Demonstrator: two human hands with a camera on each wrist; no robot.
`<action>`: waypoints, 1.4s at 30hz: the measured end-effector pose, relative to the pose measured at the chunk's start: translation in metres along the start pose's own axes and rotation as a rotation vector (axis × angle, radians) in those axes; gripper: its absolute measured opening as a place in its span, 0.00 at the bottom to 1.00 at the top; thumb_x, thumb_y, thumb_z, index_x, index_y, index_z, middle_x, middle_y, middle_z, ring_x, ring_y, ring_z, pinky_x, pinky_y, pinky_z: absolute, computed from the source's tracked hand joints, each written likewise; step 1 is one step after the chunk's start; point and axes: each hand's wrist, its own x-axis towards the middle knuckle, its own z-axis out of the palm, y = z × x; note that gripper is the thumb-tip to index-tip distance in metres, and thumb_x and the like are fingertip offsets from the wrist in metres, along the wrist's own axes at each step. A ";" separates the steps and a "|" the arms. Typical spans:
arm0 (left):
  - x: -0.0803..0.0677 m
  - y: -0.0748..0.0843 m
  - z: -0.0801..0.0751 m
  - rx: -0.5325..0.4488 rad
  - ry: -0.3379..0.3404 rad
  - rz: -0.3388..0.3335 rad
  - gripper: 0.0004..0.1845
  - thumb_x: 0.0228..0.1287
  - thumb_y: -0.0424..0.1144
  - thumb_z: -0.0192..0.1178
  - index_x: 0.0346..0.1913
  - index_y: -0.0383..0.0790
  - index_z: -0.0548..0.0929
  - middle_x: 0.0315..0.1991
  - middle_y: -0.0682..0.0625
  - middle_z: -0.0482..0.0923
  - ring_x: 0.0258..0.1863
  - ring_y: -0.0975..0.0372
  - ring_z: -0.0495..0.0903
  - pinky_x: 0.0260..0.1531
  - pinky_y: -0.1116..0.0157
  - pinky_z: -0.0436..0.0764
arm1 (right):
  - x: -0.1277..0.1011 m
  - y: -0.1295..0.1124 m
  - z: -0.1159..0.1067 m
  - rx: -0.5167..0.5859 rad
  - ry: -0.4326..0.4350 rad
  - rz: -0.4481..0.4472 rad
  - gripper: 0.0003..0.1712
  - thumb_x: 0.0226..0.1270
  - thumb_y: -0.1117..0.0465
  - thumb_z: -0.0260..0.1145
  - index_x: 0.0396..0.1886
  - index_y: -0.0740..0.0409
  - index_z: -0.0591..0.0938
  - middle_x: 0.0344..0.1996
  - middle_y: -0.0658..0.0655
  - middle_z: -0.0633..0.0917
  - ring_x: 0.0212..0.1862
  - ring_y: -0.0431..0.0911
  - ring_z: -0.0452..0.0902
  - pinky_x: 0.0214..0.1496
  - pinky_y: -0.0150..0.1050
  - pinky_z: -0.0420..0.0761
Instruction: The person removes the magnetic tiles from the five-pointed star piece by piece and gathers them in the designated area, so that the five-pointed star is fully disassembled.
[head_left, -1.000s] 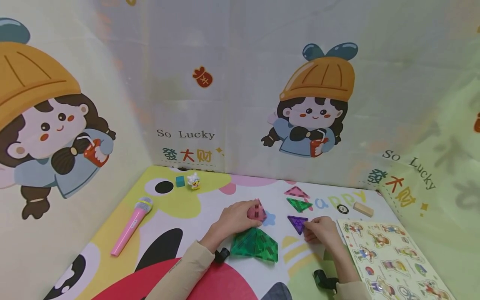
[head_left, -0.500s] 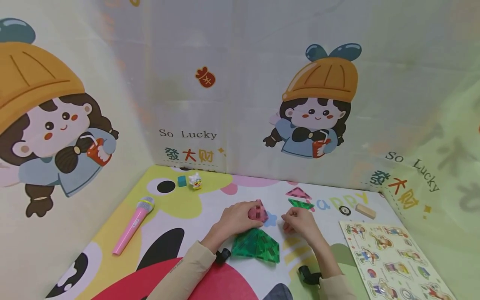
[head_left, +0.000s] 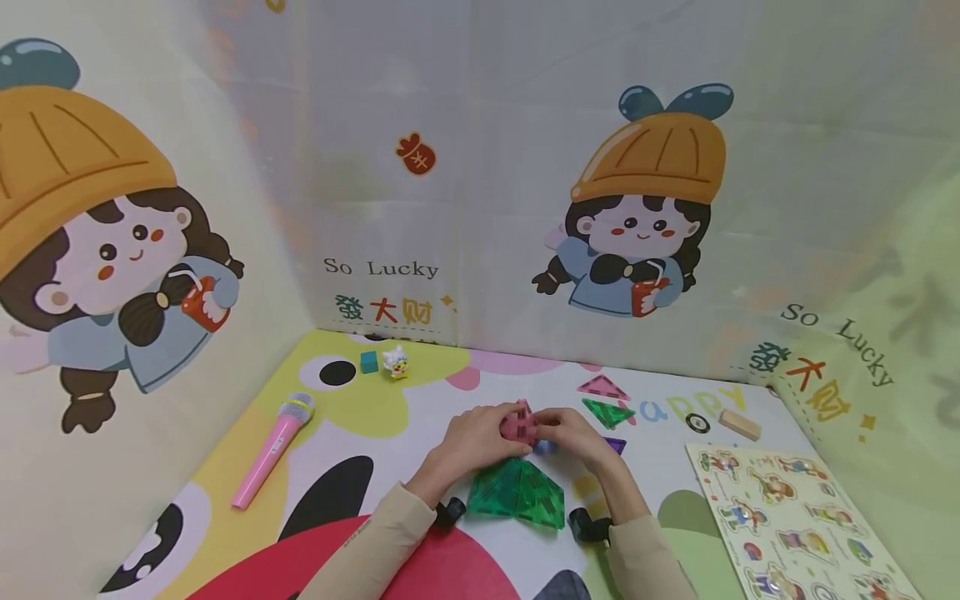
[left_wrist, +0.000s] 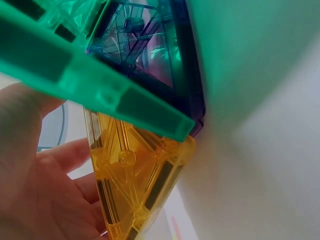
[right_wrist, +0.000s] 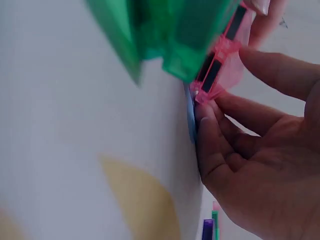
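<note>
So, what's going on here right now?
Someone is handling translucent tiles bare-handed. The left grip holds a pink piece, and the right grip has finger and thumb on it too. Green tiles sit just nearer the person, with a yellow tile beside the left fingers. Off to the right lie a pink triangle, a green triangle and a partly hidden purple tile.

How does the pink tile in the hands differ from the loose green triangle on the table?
The pink tile is tilted up, while the green triangle lies flat. The left hand and right hand touch the pink tile; neither touches the green triangle. Both look see-through.
</note>
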 end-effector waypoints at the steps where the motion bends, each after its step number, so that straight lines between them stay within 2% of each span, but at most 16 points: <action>1: 0.000 0.000 0.000 0.003 0.001 -0.002 0.42 0.52 0.66 0.69 0.70 0.57 0.72 0.55 0.51 0.82 0.47 0.59 0.78 0.41 0.57 0.80 | 0.001 0.001 -0.001 0.026 -0.008 0.007 0.20 0.67 0.55 0.65 0.53 0.62 0.84 0.48 0.58 0.87 0.48 0.46 0.77 0.56 0.47 0.75; 7: 0.001 -0.001 0.001 0.007 0.007 -0.014 0.42 0.51 0.67 0.69 0.69 0.56 0.73 0.54 0.51 0.82 0.46 0.60 0.78 0.42 0.56 0.79 | 0.008 0.006 -0.002 0.128 -0.021 0.022 0.15 0.67 0.60 0.64 0.47 0.65 0.85 0.40 0.57 0.86 0.41 0.45 0.75 0.46 0.36 0.73; 15: 0.003 0.001 0.001 -0.006 0.025 0.003 0.41 0.50 0.66 0.70 0.67 0.53 0.75 0.51 0.51 0.84 0.42 0.61 0.79 0.40 0.57 0.79 | 0.012 0.008 0.000 0.185 0.040 0.033 0.12 0.66 0.63 0.64 0.44 0.69 0.84 0.33 0.54 0.83 0.37 0.43 0.72 0.40 0.36 0.72; 21: 0.003 0.000 0.002 0.008 0.035 0.001 0.41 0.50 0.66 0.70 0.67 0.53 0.75 0.54 0.51 0.84 0.45 0.59 0.81 0.43 0.55 0.79 | 0.012 0.010 0.000 0.248 0.063 0.039 0.12 0.67 0.65 0.64 0.44 0.71 0.82 0.32 0.54 0.82 0.36 0.43 0.72 0.39 0.36 0.73; 26: 0.003 0.000 0.004 0.020 0.039 -0.009 0.42 0.50 0.67 0.69 0.67 0.53 0.75 0.57 0.51 0.83 0.49 0.57 0.81 0.47 0.52 0.80 | 0.011 0.013 -0.005 0.364 0.025 0.029 0.12 0.68 0.65 0.63 0.44 0.71 0.79 0.29 0.50 0.79 0.34 0.41 0.73 0.39 0.34 0.75; 31: 0.002 0.000 0.005 0.015 0.048 0.000 0.41 0.50 0.66 0.69 0.67 0.53 0.76 0.57 0.51 0.83 0.48 0.57 0.82 0.46 0.52 0.80 | 0.011 0.021 -0.009 0.559 -0.062 0.015 0.04 0.71 0.68 0.59 0.42 0.66 0.78 0.30 0.48 0.79 0.32 0.39 0.74 0.39 0.31 0.77; 34: 0.001 -0.001 0.005 0.012 0.048 0.008 0.41 0.51 0.66 0.69 0.67 0.53 0.76 0.57 0.51 0.83 0.48 0.57 0.82 0.45 0.52 0.80 | 0.010 0.023 -0.010 0.627 -0.098 0.011 0.03 0.72 0.69 0.57 0.41 0.62 0.77 0.31 0.48 0.79 0.32 0.38 0.75 0.38 0.30 0.79; 38: 0.002 -0.001 0.005 0.017 0.045 0.012 0.41 0.51 0.66 0.69 0.68 0.54 0.75 0.58 0.51 0.83 0.49 0.57 0.82 0.45 0.53 0.80 | 0.006 0.020 -0.015 0.670 -0.089 0.046 0.04 0.74 0.68 0.55 0.43 0.61 0.75 0.32 0.49 0.78 0.30 0.39 0.78 0.38 0.31 0.83; 42: 0.003 0.001 0.004 0.022 0.051 0.011 0.41 0.50 0.66 0.70 0.68 0.55 0.75 0.57 0.52 0.83 0.47 0.58 0.81 0.43 0.55 0.80 | 0.004 0.012 -0.023 0.645 -0.009 0.067 0.12 0.75 0.65 0.56 0.53 0.65 0.74 0.33 0.50 0.78 0.28 0.39 0.79 0.37 0.32 0.84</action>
